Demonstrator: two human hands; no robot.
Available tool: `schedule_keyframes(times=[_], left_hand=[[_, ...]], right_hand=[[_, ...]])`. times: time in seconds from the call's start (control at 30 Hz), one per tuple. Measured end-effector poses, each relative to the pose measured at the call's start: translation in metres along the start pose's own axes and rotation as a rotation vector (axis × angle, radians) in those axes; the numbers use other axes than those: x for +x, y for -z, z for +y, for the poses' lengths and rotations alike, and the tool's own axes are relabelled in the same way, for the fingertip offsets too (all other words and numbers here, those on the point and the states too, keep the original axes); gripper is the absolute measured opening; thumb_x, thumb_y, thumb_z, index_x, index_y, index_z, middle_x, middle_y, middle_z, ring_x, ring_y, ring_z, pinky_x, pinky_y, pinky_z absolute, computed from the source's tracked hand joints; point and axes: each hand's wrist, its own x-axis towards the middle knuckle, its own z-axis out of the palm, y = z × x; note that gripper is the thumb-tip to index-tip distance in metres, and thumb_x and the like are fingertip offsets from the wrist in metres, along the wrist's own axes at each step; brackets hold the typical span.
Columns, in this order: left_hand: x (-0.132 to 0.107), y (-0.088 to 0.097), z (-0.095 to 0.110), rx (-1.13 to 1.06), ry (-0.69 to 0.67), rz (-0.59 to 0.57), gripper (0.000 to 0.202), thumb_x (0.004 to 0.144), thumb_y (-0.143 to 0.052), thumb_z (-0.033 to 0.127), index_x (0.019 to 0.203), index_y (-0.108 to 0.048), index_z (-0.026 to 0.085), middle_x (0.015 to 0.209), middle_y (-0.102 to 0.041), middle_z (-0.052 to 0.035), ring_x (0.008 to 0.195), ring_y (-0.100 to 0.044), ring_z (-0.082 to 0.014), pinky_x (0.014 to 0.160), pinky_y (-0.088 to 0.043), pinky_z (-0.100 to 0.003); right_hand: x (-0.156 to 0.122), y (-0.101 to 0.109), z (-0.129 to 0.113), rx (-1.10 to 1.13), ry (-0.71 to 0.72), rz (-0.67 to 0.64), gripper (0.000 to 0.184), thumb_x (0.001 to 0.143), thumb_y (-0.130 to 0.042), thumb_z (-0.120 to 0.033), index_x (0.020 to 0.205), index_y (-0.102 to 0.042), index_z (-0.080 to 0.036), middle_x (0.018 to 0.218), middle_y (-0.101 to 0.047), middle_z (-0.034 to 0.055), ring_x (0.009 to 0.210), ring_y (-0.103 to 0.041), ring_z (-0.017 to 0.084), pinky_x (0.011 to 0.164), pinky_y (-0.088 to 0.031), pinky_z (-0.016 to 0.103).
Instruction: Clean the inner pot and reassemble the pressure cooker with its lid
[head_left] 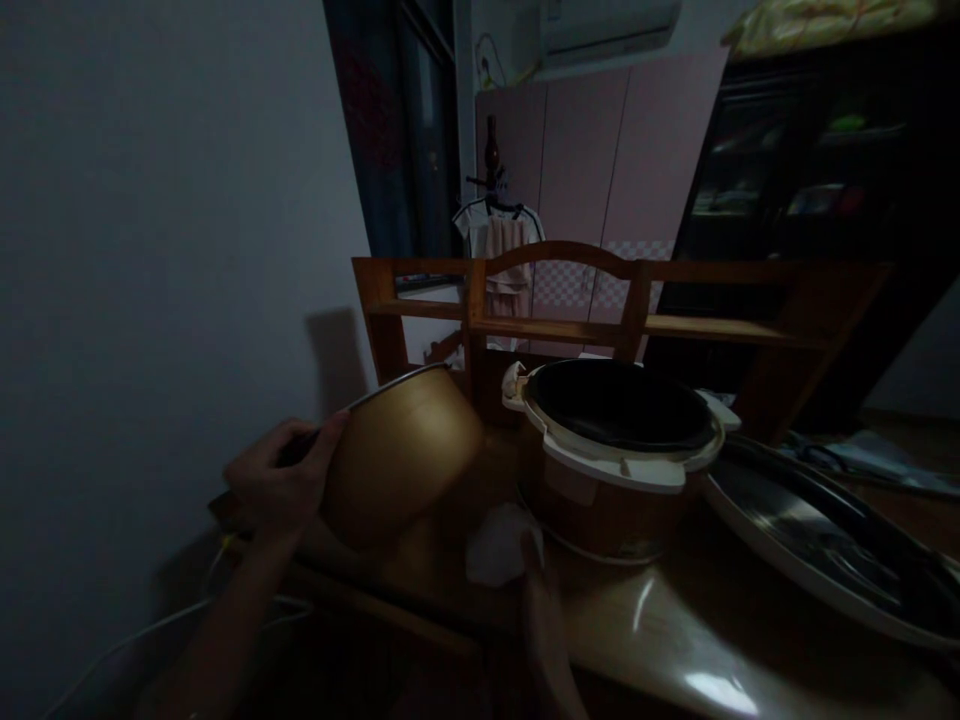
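My left hand (281, 475) grips the rim of a gold-coloured inner pot (409, 450), which is tilted over the desk at the left. In my right hand (541, 600) is a white cloth or tissue (499, 545), low in front of the pots; the dim light blurs its edges. Just right of it stands a round electric cooker (600, 500) with a cream rim and a dark inside, its top uncovered. Beside the cooker, a large glass lid (817, 540) with a pale rim lies slanted on the desk.
Under everything is a glossy wooden desk (622, 640) with a wooden shelf rack (555, 325) along its back. A white wall (187, 220) rises close on the left. A white cable (142, 628) runs at lower left. Behind are pink cabinets (585, 160) and hanging clothes (506, 250).
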Motion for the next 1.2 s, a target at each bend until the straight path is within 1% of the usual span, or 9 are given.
schedule_keyframes(times=[0.17, 0.3, 0.4, 0.57, 0.67, 0.77, 0.9, 1.03, 1.2], left_hand=[[0.013, -0.009, -0.004, 0.035, -0.235, -0.054, 0.032, 0.077, -0.075, 0.045, 0.063, -0.062, 0.020, 0.059, -0.054, 0.0037, 0.056, -0.050, -0.0112, 0.057, -0.037, -0.027], [0.021, -0.012, -0.016, 0.071, -0.300, -0.100, 0.029, 0.078, -0.074, 0.042, 0.065, -0.063, 0.019, 0.061, -0.058, 0.0035, 0.056, -0.052, -0.0110, 0.058, -0.038, -0.025], [0.023, -0.015, -0.027, 0.100, -0.329, -0.124, 0.027, 0.079, -0.074, 0.041, 0.066, -0.064, 0.019, 0.061, -0.059, 0.0030, 0.056, -0.053, -0.0112, 0.058, -0.038, -0.025], [0.019, -0.017, -0.037, 0.161, -0.533, -0.115, 0.027, 0.077, -0.077, 0.039, 0.064, -0.064, 0.019, 0.059, -0.062, 0.0020, 0.052, -0.054, -0.0108, 0.054, -0.036, -0.025], [0.015, -0.016, -0.037, 0.182, -0.592, -0.108, 0.026, 0.076, -0.078, 0.037, 0.064, -0.064, 0.019, 0.058, -0.062, 0.0022, 0.051, -0.054, -0.0109, 0.054, -0.036, -0.025], [0.015, -0.014, -0.036, 0.158, -0.546, -0.128, 0.027, 0.077, -0.077, 0.038, 0.064, -0.064, 0.019, 0.059, -0.062, 0.0023, 0.052, -0.055, -0.0108, 0.055, -0.037, -0.025], [0.022, -0.014, -0.032, 0.105, -0.404, -0.185, 0.030, 0.077, -0.076, 0.044, 0.064, -0.066, 0.019, 0.059, -0.063, 0.0029, 0.052, -0.055, -0.0110, 0.055, -0.038, -0.025], [0.032, -0.020, -0.028, 0.054, -0.278, -0.261, 0.032, 0.076, -0.076, 0.046, 0.063, -0.066, 0.020, 0.057, -0.061, 0.0039, 0.051, -0.053, -0.0103, 0.054, -0.038, -0.024], [0.038, -0.029, -0.023, 0.006, -0.198, -0.254, 0.033, 0.077, -0.075, 0.046, 0.061, -0.063, 0.019, 0.054, -0.057, 0.0047, 0.051, -0.050, -0.0097, 0.052, -0.037, -0.024]], right_hand=[[-0.004, 0.001, -0.002, -0.002, 0.079, -0.011, 0.078, 0.083, -0.053, -0.077, 0.132, -0.066, -0.018, 0.136, -0.064, 0.0099, 0.136, -0.049, 0.031, 0.114, -0.037, 0.043], [-0.004, 0.000, 0.000, -0.005, 0.095, -0.013, 0.077, 0.082, -0.054, -0.078, 0.131, -0.067, -0.019, 0.133, -0.066, 0.0090, 0.136, -0.050, 0.031, 0.113, -0.038, 0.042], [-0.001, -0.001, 0.003, -0.004, 0.086, -0.023, 0.078, 0.085, -0.049, -0.078, 0.133, -0.066, -0.019, 0.133, -0.066, 0.0090, 0.136, -0.050, 0.029, 0.111, -0.040, 0.041], [0.004, -0.003, 0.011, -0.019, 0.080, -0.001, 0.079, 0.086, -0.048, -0.078, 0.137, -0.062, -0.019, 0.137, -0.063, 0.0100, 0.138, -0.048, 0.030, 0.113, -0.038, 0.043], [0.003, -0.002, 0.015, -0.030, 0.082, -0.004, 0.079, 0.087, -0.047, -0.077, 0.137, -0.062, -0.018, 0.136, -0.064, 0.0107, 0.138, -0.047, 0.031, 0.114, -0.037, 0.044], [0.002, -0.001, 0.015, -0.034, 0.078, -0.008, 0.078, 0.085, -0.049, -0.077, 0.134, -0.065, -0.018, 0.135, -0.064, 0.0107, 0.138, -0.048, 0.032, 0.114, -0.037, 0.046], [0.001, 0.000, 0.012, -0.046, 0.070, -0.023, 0.081, 0.082, -0.051, -0.080, 0.134, -0.065, -0.019, 0.139, -0.062, 0.0095, 0.140, -0.045, 0.032, 0.115, -0.035, 0.045], [0.001, -0.001, 0.008, -0.075, -0.003, -0.024, 0.084, 0.084, -0.047, -0.080, 0.138, -0.061, -0.018, 0.140, -0.061, 0.0108, 0.142, -0.042, 0.032, 0.116, -0.034, 0.047], [0.000, -0.001, 0.013, -0.091, 0.028, -0.036, 0.085, 0.082, -0.048, -0.081, 0.139, -0.060, -0.019, 0.147, -0.054, 0.0099, 0.143, -0.040, 0.032, 0.119, -0.029, 0.048]])
